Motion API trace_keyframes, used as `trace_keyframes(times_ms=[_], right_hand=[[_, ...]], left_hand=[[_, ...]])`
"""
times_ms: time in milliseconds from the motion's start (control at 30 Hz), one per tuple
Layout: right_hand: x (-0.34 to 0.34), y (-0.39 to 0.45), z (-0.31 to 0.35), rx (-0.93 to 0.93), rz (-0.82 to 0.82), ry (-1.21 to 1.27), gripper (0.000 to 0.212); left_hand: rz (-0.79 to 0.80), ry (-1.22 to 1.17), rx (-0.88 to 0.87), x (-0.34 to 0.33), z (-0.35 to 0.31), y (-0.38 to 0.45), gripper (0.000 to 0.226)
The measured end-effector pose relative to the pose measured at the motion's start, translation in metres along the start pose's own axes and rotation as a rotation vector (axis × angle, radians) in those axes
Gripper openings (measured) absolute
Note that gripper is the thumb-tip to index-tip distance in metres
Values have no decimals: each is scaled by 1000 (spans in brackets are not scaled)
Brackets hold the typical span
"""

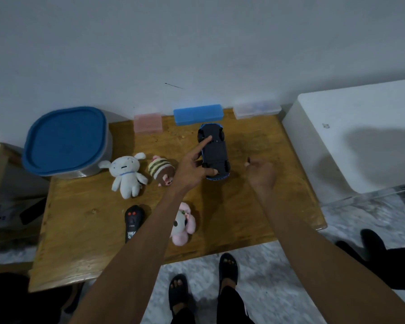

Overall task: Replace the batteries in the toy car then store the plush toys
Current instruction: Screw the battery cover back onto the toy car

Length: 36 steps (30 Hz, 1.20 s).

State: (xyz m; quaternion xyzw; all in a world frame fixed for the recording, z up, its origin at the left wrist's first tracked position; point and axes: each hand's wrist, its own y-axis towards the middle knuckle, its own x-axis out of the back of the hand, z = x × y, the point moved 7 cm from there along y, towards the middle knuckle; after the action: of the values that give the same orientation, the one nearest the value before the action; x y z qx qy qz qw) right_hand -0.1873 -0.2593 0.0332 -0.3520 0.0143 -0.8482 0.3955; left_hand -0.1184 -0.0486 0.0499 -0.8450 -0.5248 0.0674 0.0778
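Observation:
A blue toy car (216, 152) lies upside down on the wooden table (84, 230), its dark underside up. My left hand (192, 168) rests on it, index finger stretched along the chassis and thumb against the near end. My right hand (260, 171) hovers to the car's right, fingers curled; something small may be pinched at the fingertips, too small to tell. A white plush (126, 174) and a striped brown plush (161, 170) lie left of the car. A pink plush (185, 224) lies nearer me, partly behind my left forearm, beside a black remote (133, 222).
A round container with a blue lid (66, 141) stands at the table's back left. Pink (147, 122), blue (198, 114) and clear (256, 109) small boxes line the wall. A white appliance (360, 136) stands to the right. My sandalled feet are on the floor below.

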Motion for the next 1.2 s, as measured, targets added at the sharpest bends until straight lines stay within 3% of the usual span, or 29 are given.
trace_keyframes(times_ms=[167, 367, 1200], right_hand=[[25, 1, 85, 189, -83, 288, 14], [14, -14, 134, 428, 47, 264, 9], [-13, -32, 145, 534, 43, 117, 12]], left_hand=[[-32, 6, -41, 11, -13, 2, 93], [-50, -67, -52, 18, -20, -1, 92], [-37, -52, -41, 34, -15, -9, 91]])
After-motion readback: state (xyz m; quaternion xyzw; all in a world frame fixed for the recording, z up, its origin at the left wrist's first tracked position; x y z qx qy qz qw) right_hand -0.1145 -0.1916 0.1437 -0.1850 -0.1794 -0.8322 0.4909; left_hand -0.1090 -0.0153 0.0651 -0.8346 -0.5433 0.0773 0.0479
